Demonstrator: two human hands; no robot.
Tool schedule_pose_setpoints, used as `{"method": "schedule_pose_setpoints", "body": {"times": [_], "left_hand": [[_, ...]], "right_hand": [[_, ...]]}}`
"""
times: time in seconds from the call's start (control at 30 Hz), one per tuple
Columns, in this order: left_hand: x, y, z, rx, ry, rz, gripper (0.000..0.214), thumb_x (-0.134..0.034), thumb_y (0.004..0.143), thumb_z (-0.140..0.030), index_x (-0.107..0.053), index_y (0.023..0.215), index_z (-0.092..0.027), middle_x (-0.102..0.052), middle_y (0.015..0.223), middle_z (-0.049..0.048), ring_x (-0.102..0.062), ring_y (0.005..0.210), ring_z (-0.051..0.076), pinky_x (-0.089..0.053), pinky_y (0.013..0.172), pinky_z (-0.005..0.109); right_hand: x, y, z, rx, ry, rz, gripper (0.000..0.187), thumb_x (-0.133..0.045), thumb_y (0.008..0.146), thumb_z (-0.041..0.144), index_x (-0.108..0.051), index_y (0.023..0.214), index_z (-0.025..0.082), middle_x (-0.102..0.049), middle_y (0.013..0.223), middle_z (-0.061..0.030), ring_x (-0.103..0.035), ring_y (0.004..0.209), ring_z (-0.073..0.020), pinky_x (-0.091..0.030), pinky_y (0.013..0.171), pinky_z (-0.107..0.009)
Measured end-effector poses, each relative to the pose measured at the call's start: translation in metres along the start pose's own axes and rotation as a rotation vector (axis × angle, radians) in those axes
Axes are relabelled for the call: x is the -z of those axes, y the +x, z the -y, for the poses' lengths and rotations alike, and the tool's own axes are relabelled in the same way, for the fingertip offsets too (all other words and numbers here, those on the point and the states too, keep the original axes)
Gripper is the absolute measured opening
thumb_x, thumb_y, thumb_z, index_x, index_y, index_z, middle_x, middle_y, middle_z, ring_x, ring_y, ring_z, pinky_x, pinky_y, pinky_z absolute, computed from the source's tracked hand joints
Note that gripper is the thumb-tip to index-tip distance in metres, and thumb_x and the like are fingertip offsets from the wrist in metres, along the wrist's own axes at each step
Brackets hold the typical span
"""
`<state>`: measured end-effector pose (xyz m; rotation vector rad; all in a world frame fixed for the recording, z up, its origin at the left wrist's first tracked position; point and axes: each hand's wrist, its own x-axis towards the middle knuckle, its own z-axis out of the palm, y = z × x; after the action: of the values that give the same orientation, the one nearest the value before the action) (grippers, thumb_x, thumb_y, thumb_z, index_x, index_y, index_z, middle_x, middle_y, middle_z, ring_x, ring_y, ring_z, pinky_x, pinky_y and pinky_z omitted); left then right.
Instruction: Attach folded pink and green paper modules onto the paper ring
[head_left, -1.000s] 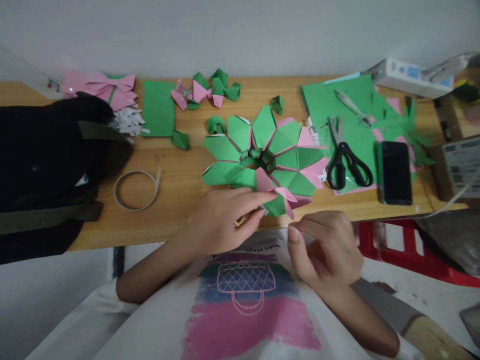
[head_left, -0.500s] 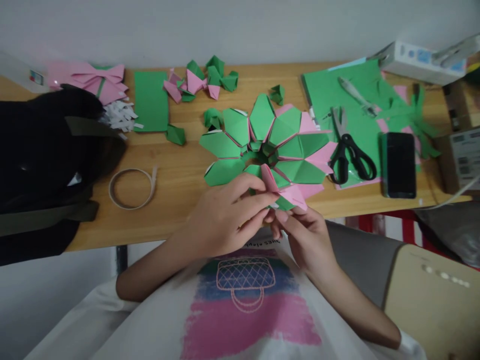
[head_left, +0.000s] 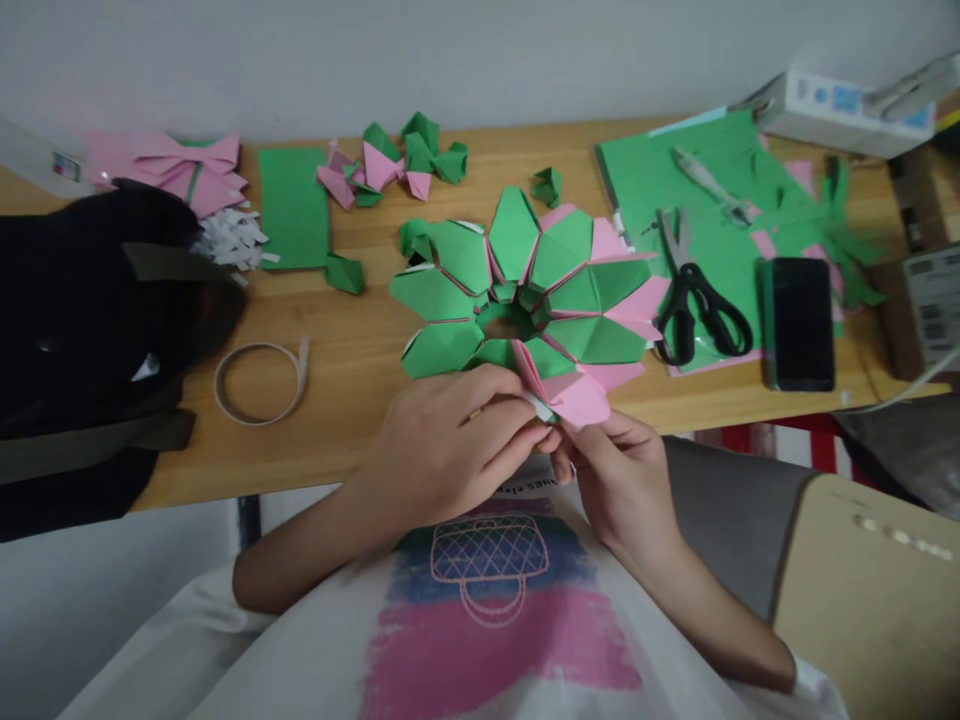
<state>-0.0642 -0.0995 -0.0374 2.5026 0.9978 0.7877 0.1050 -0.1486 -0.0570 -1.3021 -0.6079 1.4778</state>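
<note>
On the bench (head_left: 360,350), our paper ring (head_left: 525,290) lies by the near edge, with both hands on its nearest petal.
The ring of green and pink petals lies flat; we judge that a sideways tug could part the neighbouring petals or drag the ring off the edge. Our left hand (head_left: 442,450) closes its fingers on a small white strip (head_left: 538,405), and our right hand (head_left: 622,470) pinches the pink petal (head_left: 581,398) from below. Squeezing too hard may crease the petal, or the strip may sit askew.
</note>
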Motion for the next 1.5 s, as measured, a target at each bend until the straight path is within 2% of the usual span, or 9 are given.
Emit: {"method": "schedule_pose_setpoints", "body": {"times": [0.3, 0.57, 0.97, 1.2, 1.5], "left_hand": [[0.004, 0.003, -0.006, -0.002, 0.124, 0.028, 0.012, -0.055, 0.097, -0.026, -0.064, 0.089, -0.022, -0.07, 0.089, 0.0002, -0.067, 0.079, 0.014, -0.048, 0.067, 0.029], [0.007, 0.003, -0.008, 0.0, 0.152, 0.063, 0.015, -0.051, 0.097, -0.023, -0.061, 0.086, -0.022, -0.069, 0.086, -0.0008, -0.067, 0.076, 0.014, -0.048, 0.064, 0.029], [0.005, 0.004, -0.008, 0.007, 0.242, 0.038, 0.019, -0.048, 0.096, -0.021, -0.054, 0.078, -0.021, -0.064, 0.08, -0.0016, -0.063, 0.073, 0.012, -0.047, 0.063, 0.026], [0.006, 0.005, -0.01, 0.012, 0.176, 0.025, 0.013, -0.054, 0.096, -0.027, -0.06, 0.086, -0.021, -0.067, 0.083, -0.0002, -0.065, 0.074, 0.014, -0.048, 0.061, 0.028], [0.009, 0.005, -0.013, 0.074, 0.187, 0.06, 0.014, -0.053, 0.094, -0.027, -0.061, 0.084, -0.021, -0.068, 0.084, 0.0008, -0.066, 0.074, 0.016, -0.05, 0.06, 0.03]], "right_hand": [[0.003, -0.004, 0.001, 0.087, -0.159, 0.016, 0.016, -0.071, 0.083, 0.031, -0.077, 0.069, 0.024, -0.064, 0.05, 0.0029, -0.052, 0.042, -0.0065, -0.041, 0.044, -0.018], [-0.004, -0.005, 0.011, 0.163, -0.321, -0.038, 0.019, -0.066, 0.078, 0.021, -0.073, 0.061, 0.021, -0.063, 0.046, 0.0035, -0.054, 0.039, -0.0072, -0.045, 0.041, -0.018], [-0.006, -0.008, 0.016, 0.205, -0.385, -0.04, 0.017, -0.066, 0.079, 0.021, -0.073, 0.064, 0.02, -0.066, 0.049, 0.0026, -0.057, 0.039, -0.008, -0.047, 0.042, -0.017], [-0.005, -0.008, 0.015, 0.228, -0.418, -0.023, 0.019, -0.066, 0.082, 0.022, -0.071, 0.064, 0.019, -0.065, 0.049, 0.0032, -0.059, 0.04, -0.0073, -0.049, 0.043, -0.016], [-0.005, -0.009, 0.017, 0.257, -0.449, 0.006, 0.016, -0.068, 0.081, 0.024, -0.07, 0.066, 0.019, -0.065, 0.05, 0.0024, -0.06, 0.042, -0.009, -0.05, 0.043, -0.018]]}}
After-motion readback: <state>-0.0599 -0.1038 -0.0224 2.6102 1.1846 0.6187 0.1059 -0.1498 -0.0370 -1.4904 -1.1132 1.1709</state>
